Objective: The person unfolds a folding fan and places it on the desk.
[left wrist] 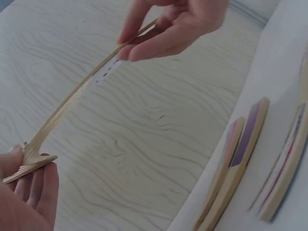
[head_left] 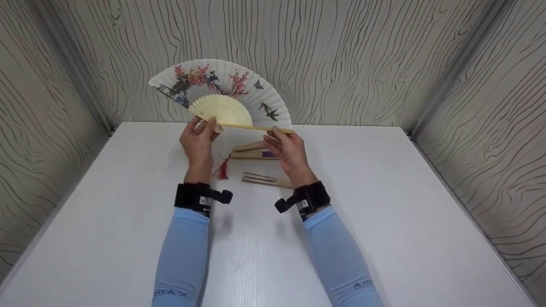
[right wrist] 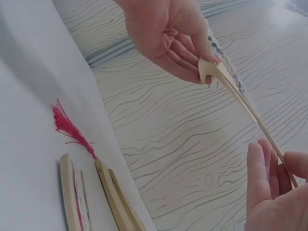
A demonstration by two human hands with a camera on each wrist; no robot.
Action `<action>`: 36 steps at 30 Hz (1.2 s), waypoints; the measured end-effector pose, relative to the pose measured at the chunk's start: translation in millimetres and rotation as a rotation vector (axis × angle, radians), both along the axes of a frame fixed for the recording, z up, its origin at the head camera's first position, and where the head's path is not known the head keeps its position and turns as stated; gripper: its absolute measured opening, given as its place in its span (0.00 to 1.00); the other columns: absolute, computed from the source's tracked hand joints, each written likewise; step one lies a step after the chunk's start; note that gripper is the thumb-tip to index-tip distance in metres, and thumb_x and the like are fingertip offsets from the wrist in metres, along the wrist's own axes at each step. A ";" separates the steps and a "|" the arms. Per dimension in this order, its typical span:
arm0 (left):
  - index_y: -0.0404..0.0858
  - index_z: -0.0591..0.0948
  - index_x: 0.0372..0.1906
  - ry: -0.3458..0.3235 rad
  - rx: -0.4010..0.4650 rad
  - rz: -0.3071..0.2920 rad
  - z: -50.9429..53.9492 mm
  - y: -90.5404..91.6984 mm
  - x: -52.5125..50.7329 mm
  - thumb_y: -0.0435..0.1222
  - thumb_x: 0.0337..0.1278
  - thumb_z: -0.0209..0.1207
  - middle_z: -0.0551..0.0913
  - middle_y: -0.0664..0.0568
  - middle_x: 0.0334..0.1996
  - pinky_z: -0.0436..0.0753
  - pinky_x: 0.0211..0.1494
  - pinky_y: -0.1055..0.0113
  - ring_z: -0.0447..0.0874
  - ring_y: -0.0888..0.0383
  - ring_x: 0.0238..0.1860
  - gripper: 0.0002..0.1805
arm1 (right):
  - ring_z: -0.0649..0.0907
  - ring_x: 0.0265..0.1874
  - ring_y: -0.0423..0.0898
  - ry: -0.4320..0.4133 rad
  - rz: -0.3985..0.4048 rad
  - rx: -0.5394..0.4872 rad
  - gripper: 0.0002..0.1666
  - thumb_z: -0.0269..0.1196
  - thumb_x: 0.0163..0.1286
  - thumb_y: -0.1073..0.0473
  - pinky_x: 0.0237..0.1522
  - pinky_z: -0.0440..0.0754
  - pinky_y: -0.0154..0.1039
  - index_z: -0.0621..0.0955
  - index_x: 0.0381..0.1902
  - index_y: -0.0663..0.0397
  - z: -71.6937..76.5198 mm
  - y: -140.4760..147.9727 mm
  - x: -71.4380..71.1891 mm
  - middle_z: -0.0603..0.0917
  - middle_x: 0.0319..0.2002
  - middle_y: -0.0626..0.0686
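Head view: both hands [head_left: 197, 143] [head_left: 291, 153] pinch a seemingly paper fan [head_left: 230, 97].

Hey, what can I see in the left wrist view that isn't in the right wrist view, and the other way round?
Only the left wrist view shows the purple patch on one folded fan. Only the right wrist view shows the red tassel. Both show the left hand and right hand holding the open fan, plus folded fans on the white table and the wavy-lined wall.
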State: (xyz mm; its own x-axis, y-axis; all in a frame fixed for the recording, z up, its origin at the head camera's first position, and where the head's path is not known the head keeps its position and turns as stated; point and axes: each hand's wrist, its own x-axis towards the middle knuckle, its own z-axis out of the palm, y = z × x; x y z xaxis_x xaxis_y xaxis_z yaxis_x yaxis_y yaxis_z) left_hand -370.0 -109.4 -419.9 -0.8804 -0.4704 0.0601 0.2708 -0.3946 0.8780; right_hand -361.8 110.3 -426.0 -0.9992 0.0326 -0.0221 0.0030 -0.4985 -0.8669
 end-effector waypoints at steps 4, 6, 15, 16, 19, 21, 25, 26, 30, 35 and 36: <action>0.35 0.84 0.68 -0.039 0.003 0.040 8.7 -36.5 -2.3 0.34 0.69 0.72 0.92 0.57 0.39 0.93 0.48 0.70 0.93 0.62 0.40 0.25 | 0.92 0.34 0.40 0.013 0.057 0.137 0.05 0.66 0.80 0.63 0.44 0.94 0.33 0.85 0.42 0.59 1.2 -8.8 4.4 0.92 0.34 0.51; 0.36 0.84 0.68 -0.053 0.019 0.063 12.4 -54.2 -1.9 0.34 0.68 0.72 0.92 0.58 0.39 0.93 0.46 0.71 0.93 0.62 0.40 0.25 | 0.92 0.34 0.40 0.023 0.105 0.241 0.07 0.67 0.80 0.62 0.44 0.94 0.34 0.86 0.43 0.62 1.4 -18.1 9.1 0.93 0.34 0.50; 0.38 0.87 0.66 -0.164 0.147 0.117 16.7 -131.4 1.9 0.31 0.62 0.76 0.92 0.56 0.39 0.91 0.39 0.72 0.91 0.61 0.39 0.26 | 0.91 0.29 0.41 -0.077 0.300 0.434 0.14 0.66 0.81 0.54 0.40 0.95 0.39 0.90 0.43 0.61 -9.7 -88.2 29.4 0.92 0.31 0.50; 0.38 0.87 0.66 -0.180 0.153 0.128 14.5 -138.6 2.3 0.31 0.62 0.76 0.91 0.56 0.39 0.91 0.38 0.72 0.90 0.61 0.39 0.26 | 0.91 0.28 0.41 -0.095 0.305 0.437 0.14 0.67 0.81 0.54 0.39 0.95 0.39 0.90 0.42 0.60 -12.3 -96.1 30.6 0.92 0.30 0.50; 0.38 0.87 0.65 -0.230 0.156 0.163 6.5 -156.1 2.3 0.30 0.63 0.75 0.90 0.56 0.39 0.91 0.37 0.72 0.91 0.61 0.40 0.26 | 0.91 0.27 0.41 -0.139 0.309 0.454 0.13 0.67 0.80 0.54 0.37 0.95 0.38 0.90 0.41 0.58 -20.5 -117.9 34.0 0.92 0.31 0.51; 0.39 0.87 0.65 -0.261 0.153 0.187 0.3 -165.7 1.5 0.30 0.63 0.74 0.90 0.56 0.39 0.91 0.36 0.72 0.91 0.61 0.41 0.24 | 0.91 0.27 0.41 -0.167 0.313 0.464 0.14 0.68 0.79 0.54 0.35 0.94 0.37 0.91 0.43 0.60 -27.1 -130.4 35.8 0.93 0.30 0.51; 0.38 0.88 0.63 -0.322 0.143 0.227 -12.4 -184.0 0.0 0.28 0.63 0.72 0.90 0.57 0.38 0.89 0.34 0.72 0.90 0.62 0.40 0.23 | 0.90 0.26 0.41 -0.171 0.338 0.485 0.16 0.68 0.79 0.54 0.33 0.94 0.36 0.91 0.46 0.64 -38.5 -150.8 42.1 0.93 0.30 0.51; 0.38 0.88 0.63 -0.332 0.135 0.234 -15.5 -188.4 0.0 0.27 0.63 0.72 0.89 0.57 0.37 0.89 0.33 0.72 0.90 0.62 0.39 0.23 | 0.90 0.26 0.41 -0.162 0.337 0.494 0.16 0.68 0.79 0.55 0.33 0.94 0.37 0.90 0.46 0.65 -40.5 -155.3 43.9 0.93 0.31 0.52; 0.37 0.86 0.67 -0.414 0.037 0.214 -23.8 -198.8 1.1 0.28 0.65 0.69 0.86 0.59 0.35 0.87 0.31 0.72 0.87 0.63 0.36 0.25 | 0.91 0.28 0.42 -0.083 0.273 0.556 0.12 0.67 0.79 0.59 0.35 0.95 0.38 0.89 0.44 0.65 -43.1 -166.5 48.5 0.94 0.35 0.56; 0.36 0.83 0.71 -0.472 -0.099 0.135 -22.0 -198.5 -2.0 0.31 0.67 0.68 0.84 0.59 0.35 0.89 0.33 0.74 0.87 0.65 0.36 0.27 | 0.93 0.31 0.46 0.070 0.090 0.641 0.13 0.69 0.76 0.66 0.32 0.93 0.35 0.77 0.52 0.62 -39.3 -169.2 45.6 0.90 0.37 0.57; 0.35 0.82 0.71 -0.471 -0.116 0.124 -20.9 -198.4 -3.8 0.30 0.67 0.68 0.84 0.59 0.35 0.89 0.33 0.74 0.87 0.65 0.35 0.28 | 0.92 0.30 0.46 0.111 0.063 0.680 0.17 0.69 0.76 0.66 0.31 0.92 0.33 0.75 0.56 0.60 -38.3 -169.6 44.6 0.90 0.36 0.57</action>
State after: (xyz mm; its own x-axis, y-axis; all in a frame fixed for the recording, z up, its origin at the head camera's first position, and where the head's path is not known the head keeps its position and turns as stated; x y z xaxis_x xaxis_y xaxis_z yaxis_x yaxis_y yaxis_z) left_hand -373.8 -307.8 -440.8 -0.7626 -0.5869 -0.2719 -0.1267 -0.2767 0.9526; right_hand -317.1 -59.3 -464.3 -0.9948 -0.0555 0.0850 -0.0927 0.1543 -0.9837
